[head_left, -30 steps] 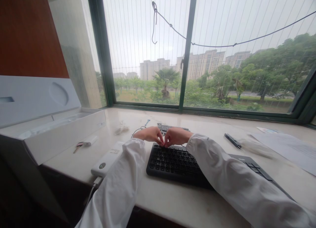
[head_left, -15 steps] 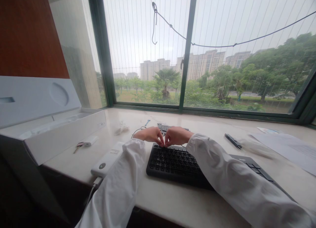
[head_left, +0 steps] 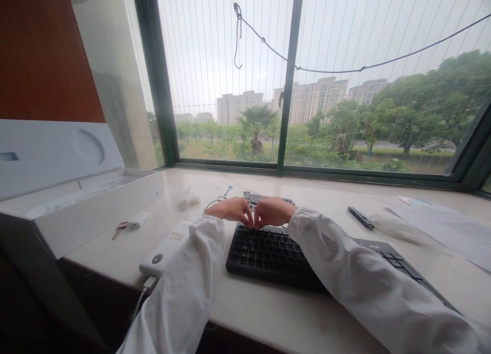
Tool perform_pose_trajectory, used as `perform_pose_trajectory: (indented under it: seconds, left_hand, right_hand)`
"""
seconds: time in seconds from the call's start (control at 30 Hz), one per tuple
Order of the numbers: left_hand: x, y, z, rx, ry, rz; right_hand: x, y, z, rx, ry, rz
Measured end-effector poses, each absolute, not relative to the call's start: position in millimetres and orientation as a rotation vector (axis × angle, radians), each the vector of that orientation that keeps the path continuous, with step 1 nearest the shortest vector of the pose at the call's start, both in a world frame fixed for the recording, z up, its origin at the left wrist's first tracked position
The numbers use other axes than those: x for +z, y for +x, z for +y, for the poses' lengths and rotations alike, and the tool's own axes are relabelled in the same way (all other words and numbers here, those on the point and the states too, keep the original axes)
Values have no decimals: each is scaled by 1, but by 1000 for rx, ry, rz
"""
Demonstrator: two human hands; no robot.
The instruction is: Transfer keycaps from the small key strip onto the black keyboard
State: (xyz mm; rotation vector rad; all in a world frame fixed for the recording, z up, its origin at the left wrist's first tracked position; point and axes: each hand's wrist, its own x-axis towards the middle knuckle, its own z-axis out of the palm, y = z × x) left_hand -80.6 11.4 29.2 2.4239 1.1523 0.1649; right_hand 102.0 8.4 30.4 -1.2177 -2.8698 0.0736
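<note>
**Close work at the far edge of the black keyboard!**

Here's the left hand, wrist bent, thumb and finger drawn into a narrow pinch, tips down by the keyboard's far edge near its left corner. And right beside it, the right hand, curled into a narrow pinch of its own, the two sets of fingertips all but meeting! Anything between them? Too small to tell from here, so no call on whether either grip holds something.

The keyboard lies flat on the pale countertop, rows of square frames showing on its left part, while the white right sleeve cuts across its middle. Just beyond the hands, partly hidden by them, a cluster of small grey pieces. Over to the left, a white device with a cable plugged in beside the left sleeve, and farther out an open white box, lid up. Out right: a dark slim object and papers.
</note>
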Motion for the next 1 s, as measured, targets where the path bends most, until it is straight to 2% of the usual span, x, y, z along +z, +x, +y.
perform_pose_trajectory:
  seconds: [0.4,0.77,1.0]
  left_hand:
    - [25,-80,16,136,2335,1284]
    - [17,-75,25,10,2049,1501]
    - [19,-65,20,10,1929,1470]
  right_hand:
    - [30,103,10,166,-1242,-2854]
    - [24,111,22,694,-1435,-2731]
    - [17,113,31,983,-1540,-2648]
